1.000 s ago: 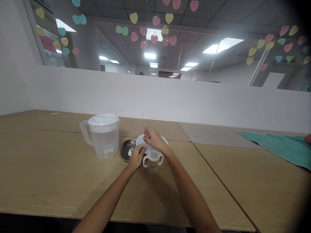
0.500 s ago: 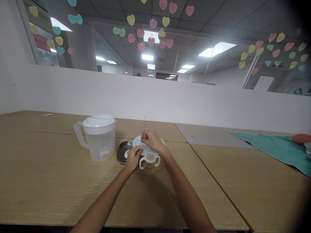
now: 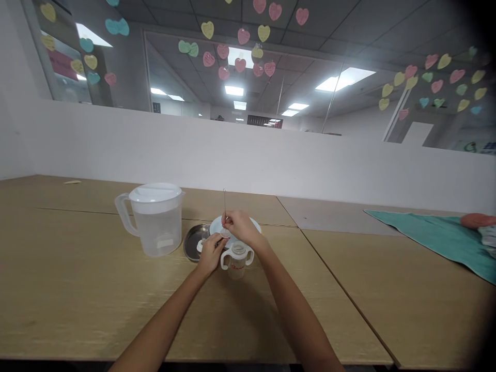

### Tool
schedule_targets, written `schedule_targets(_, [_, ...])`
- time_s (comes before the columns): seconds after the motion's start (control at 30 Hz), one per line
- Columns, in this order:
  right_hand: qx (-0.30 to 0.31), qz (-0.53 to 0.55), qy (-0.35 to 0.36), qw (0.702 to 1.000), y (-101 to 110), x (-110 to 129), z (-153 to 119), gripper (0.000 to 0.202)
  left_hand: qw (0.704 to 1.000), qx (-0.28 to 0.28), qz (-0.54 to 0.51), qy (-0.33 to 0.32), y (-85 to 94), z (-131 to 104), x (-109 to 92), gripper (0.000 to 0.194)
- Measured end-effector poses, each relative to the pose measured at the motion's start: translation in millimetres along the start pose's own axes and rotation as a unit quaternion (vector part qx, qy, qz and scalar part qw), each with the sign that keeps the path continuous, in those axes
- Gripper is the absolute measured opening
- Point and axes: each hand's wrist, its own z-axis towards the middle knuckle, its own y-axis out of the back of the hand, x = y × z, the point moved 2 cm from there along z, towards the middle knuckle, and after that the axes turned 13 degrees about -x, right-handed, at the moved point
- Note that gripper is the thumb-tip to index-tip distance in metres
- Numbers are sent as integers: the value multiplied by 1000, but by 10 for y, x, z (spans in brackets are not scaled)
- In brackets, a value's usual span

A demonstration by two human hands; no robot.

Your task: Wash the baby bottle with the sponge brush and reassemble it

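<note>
My left hand [image 3: 211, 252] pinches a small round clear piece with a pale rim [image 3: 225, 235]. Above it, my right hand [image 3: 239, 226] grips a thin wire tool [image 3: 225, 199], which stands nearly upright with its lower end at the small piece. Just in front of my hands stands an open clear bottle [image 3: 237, 264] with two white handles. Behind them lies a pale plate [image 3: 215, 226], partly covered by my right hand. A round metal tray [image 3: 190, 246] with small white and clear parts sits left of my left hand.
A lidded clear pitcher [image 3: 159, 227] stands on the wooden table [image 3: 89, 289] to the left. At the right lies a green cloth [image 3: 434, 235] with a reddish object [image 3: 476, 220] on it. A white wall with a window rises behind the table.
The wire tool has gone from leaning right to nearly upright, its top shifting left. My right hand has moved slightly left. The whole view has shifted a little.
</note>
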Motion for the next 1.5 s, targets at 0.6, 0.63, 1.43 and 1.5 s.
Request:
schedule_targets(0.6, [28,23,-41,998,-9,-126,-20,14,1000,-4,-30,8,-24,7,36,32])
schedule_targets(0.63, [25,7,-44,999,-14,-121,-23,14,1000,-3,-27,7,-21,8,29,32])
schedule_targets(1.43, [-86,-233,94,964,-6,263,-84,48,997,-4,-81,6,-58,3,63,30])
schedule_targets(1.5, [-48,-251,127,958,-96,214,-88,44,995,-10,-102,11,-69,6,84,29])
